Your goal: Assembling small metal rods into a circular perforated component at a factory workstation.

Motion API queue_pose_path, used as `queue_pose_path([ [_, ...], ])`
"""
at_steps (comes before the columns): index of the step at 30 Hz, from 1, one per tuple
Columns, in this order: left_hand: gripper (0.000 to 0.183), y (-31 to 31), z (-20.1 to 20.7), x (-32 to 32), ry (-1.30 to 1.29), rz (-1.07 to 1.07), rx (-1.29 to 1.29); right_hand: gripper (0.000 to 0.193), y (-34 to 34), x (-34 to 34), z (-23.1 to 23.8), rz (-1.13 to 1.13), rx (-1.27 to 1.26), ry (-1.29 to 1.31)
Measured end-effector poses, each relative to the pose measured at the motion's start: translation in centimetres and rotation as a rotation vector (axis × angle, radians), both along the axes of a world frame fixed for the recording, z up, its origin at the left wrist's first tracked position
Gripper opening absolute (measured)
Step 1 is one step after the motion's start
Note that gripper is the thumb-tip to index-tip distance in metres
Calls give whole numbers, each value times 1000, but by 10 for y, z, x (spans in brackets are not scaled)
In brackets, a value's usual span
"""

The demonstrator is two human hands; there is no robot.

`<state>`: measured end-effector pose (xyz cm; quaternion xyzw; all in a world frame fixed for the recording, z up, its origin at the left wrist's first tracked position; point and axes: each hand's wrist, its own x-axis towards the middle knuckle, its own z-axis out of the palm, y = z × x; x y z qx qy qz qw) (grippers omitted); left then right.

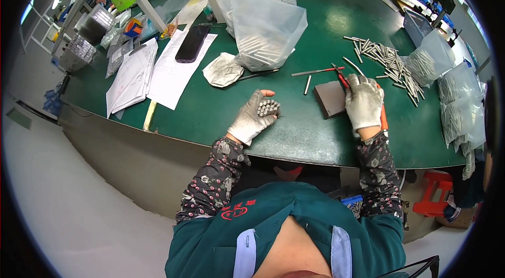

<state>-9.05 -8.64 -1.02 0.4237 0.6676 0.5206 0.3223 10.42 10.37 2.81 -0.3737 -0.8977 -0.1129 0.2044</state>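
Note:
My left hand [251, 116], in a whitish glove with bare fingertips, is closed around a bundle of short metal pins [269, 108], their round ends facing up. My right hand [364, 100], gloved too, is palm down at the right edge of a brown block [329, 98]. Its fingers are bent together, and what lies under them is hidden. Red-handled pliers [342, 77] reach in beside its fingertips. An orange handle [383, 115] shows along its right side, and a silver tool end [352, 65] pokes out ahead. One loose pin [307, 85] lies left of the block.
A pile of metal pins [392, 65] spreads at the right, by bags of pins [455, 102]. More pin-filled bags [263, 41] stand at the back middle. A crumpled white cloth [223, 70], a phone [192, 44] and papers [132, 79] lie left. A red stool [434, 194] is below the table.

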Motion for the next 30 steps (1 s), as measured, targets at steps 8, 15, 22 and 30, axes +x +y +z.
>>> queue_pose_path([
  [8,52,13,7,14,3,-114,-65,74,-41,-6,-7,109,-103,-211],
  [15,55,16,-14,3,-145,-114,13,42,-75,-28,38,802,-376,204],
  [22,64,14,-14,1,-88,-129,-138,32,-47,-37,41,683,-240,270],
  [30,67,11,-5,5,-165,-160,-158,29,-51,-35,41,671,-224,311],
])
